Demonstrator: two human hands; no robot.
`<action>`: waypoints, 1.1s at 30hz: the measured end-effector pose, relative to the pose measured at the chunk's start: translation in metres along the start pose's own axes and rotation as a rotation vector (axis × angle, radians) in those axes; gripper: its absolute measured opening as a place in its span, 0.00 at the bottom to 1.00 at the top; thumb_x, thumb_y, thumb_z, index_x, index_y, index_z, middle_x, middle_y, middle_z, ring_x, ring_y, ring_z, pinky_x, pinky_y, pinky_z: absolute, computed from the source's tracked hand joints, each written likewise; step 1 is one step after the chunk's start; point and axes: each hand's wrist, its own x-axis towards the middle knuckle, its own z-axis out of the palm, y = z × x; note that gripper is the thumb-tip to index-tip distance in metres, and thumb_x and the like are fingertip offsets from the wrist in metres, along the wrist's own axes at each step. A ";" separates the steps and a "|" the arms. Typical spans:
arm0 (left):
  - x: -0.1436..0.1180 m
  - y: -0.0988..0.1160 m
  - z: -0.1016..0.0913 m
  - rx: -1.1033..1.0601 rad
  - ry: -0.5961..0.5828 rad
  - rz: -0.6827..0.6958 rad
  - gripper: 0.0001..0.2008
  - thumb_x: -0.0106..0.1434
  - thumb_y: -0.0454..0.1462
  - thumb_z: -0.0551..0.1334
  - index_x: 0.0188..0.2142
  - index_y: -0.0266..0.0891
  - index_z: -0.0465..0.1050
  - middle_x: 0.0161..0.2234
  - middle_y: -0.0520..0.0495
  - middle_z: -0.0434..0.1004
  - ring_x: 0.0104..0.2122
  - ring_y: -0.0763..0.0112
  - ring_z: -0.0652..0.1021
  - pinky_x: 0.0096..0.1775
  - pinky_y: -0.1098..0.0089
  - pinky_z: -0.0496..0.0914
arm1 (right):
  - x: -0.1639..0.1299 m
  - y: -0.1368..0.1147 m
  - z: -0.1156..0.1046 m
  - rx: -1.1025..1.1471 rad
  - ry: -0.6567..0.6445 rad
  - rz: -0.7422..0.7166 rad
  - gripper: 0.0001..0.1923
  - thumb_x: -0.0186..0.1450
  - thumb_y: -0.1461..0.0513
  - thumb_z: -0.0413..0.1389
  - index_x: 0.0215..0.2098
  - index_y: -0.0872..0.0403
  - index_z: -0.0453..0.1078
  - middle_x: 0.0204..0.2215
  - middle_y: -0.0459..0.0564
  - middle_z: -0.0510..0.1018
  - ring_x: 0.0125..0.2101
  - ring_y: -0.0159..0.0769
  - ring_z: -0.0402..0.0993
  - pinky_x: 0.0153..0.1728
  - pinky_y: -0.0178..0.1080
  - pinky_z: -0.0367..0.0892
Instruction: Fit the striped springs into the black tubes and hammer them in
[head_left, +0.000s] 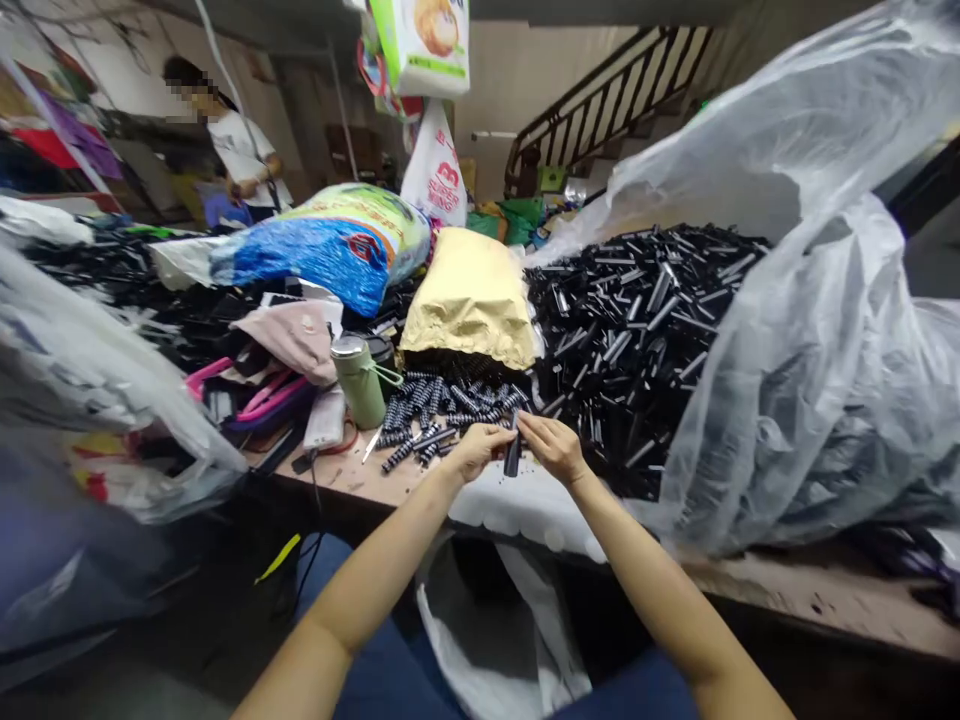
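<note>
A worn wooden bench (pixel 817 590) carries a heap of loose black plastic tubes (pixel 637 310), which spills out of a large clear plastic bag (pixel 817 370) on the right. Beside that heap lies a gold foil sack (pixel 471 298), with short black-and-white striped springs (pixel 450 405) scattered at its mouth. A green lidded flask (pixel 358 380) stands upright just left of the springs, near a white power bank (pixel 325 420) and pink plastic hangers (pixel 262 395). Behind them rests a blue and green printed sack (pixel 337 250). Far back on the left a person in a white shirt (pixel 244 155) stands, and a dark stair railing (pixel 607 95) rises at the back.
</note>
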 end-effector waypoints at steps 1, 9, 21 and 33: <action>-0.006 -0.003 -0.002 0.057 0.018 0.057 0.20 0.43 0.47 0.73 0.23 0.32 0.74 0.20 0.50 0.70 0.21 0.78 0.68 0.26 0.73 0.62 | -0.006 -0.013 0.002 0.106 0.024 0.121 0.17 0.69 0.58 0.47 0.50 0.51 0.73 0.51 0.54 0.76 0.51 0.41 0.72 0.52 0.46 0.66; -0.048 -0.065 0.014 0.919 0.167 0.961 0.09 0.64 0.38 0.59 0.37 0.39 0.77 0.32 0.43 0.79 0.35 0.65 0.76 0.41 0.63 0.69 | -0.049 -0.096 0.005 1.450 0.006 1.226 0.31 0.58 0.36 0.50 0.41 0.53 0.70 0.36 0.52 0.78 0.34 0.38 0.77 0.37 0.42 0.73; 0.043 -0.049 -0.012 1.466 0.252 0.650 0.14 0.67 0.36 0.52 0.43 0.37 0.75 0.41 0.38 0.74 0.43 0.58 0.71 0.46 0.60 0.66 | -0.109 -0.067 0.005 0.198 -0.085 0.933 0.57 0.37 0.51 0.71 0.60 0.56 0.55 0.59 0.63 0.61 0.61 0.56 0.53 0.61 0.55 0.51; 0.108 -0.037 -0.018 1.761 -0.141 0.723 0.16 0.65 0.28 0.46 0.43 0.35 0.72 0.48 0.34 0.71 0.50 0.55 0.67 0.47 0.59 0.58 | -0.119 -0.063 0.022 -0.032 -0.296 0.894 0.60 0.44 0.45 0.68 0.65 0.59 0.47 0.60 0.67 0.59 0.61 0.59 0.54 0.59 0.56 0.53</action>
